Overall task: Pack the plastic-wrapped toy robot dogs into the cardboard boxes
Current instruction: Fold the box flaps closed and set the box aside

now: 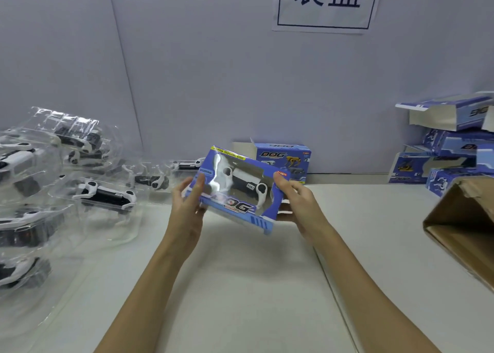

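A blue window box [263, 220] printed "DOG" is held tilted above the white table, and a white-and-black toy robot dog [244, 182] shows through its window. My left hand [185, 203] grips the box's left end. At the right end my right hand [296, 201] grips it, thumb on the front. Several plastic-wrapped robot dogs [105, 194] lie in clear shells on the table's left side.
Another blue box [283, 157] stands behind against the wall. Several open blue boxes [449, 149] are stacked at the right rear. A large brown carton [465, 227] lies open at the right edge. A paper sign [326, 2] hangs on the wall.
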Demonstrator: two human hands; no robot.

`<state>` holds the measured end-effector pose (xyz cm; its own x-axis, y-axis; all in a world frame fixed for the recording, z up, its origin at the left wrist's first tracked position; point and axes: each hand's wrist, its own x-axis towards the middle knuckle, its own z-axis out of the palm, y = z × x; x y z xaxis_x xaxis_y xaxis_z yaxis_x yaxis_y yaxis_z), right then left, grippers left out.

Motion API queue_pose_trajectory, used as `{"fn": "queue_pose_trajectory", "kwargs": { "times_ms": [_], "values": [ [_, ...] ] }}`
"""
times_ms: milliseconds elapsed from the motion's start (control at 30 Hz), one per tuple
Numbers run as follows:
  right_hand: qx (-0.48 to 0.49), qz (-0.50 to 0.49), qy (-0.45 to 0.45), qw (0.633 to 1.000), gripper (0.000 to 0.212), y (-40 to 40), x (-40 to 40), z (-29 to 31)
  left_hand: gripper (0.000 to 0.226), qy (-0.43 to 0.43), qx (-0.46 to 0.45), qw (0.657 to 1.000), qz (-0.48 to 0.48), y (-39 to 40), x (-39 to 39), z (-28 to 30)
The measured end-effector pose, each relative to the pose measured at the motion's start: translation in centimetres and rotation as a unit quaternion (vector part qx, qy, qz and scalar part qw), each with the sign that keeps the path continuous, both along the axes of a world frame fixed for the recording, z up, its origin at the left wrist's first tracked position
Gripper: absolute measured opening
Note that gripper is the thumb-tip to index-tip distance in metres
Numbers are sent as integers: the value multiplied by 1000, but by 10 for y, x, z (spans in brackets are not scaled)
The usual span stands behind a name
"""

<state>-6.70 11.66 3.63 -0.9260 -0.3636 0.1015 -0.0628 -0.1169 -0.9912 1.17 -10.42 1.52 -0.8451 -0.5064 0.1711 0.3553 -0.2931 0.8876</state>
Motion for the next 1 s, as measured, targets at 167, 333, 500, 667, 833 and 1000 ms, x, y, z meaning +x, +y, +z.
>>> {"fn": "queue_pose_trajectory", "kwargs": {
  "times_ms": [167, 333, 500, 667, 833, 1000],
  "values": [
    [104, 116, -25, 987, 66, 14, 3, 1, 57, -16, -45, 999, 4, 3, -2, -10],
    [217, 231, -12, 948, 61, 21, 9, 2, 42, 6, -43, 999, -23, -4, -1, -7],
    [12, 108, 15, 994, 45, 43, -1, 25, 76, 5, 6, 1000, 25, 0, 2, 2],
    [-302, -113, 31, 946, 38, 82, -19, 46, 67, -54, -11, 998, 18, -7, 3, -5],
    [-416, -321, 97, 845, 66, 123, -37, 42, 66, -84, -40, 996, -11, -4, 2, -5],
    [-225, -332, 84, 912, 67, 114, -54, 31, 69, -98, -55, 993, -24, 3, 0, -7]
  ]
}}
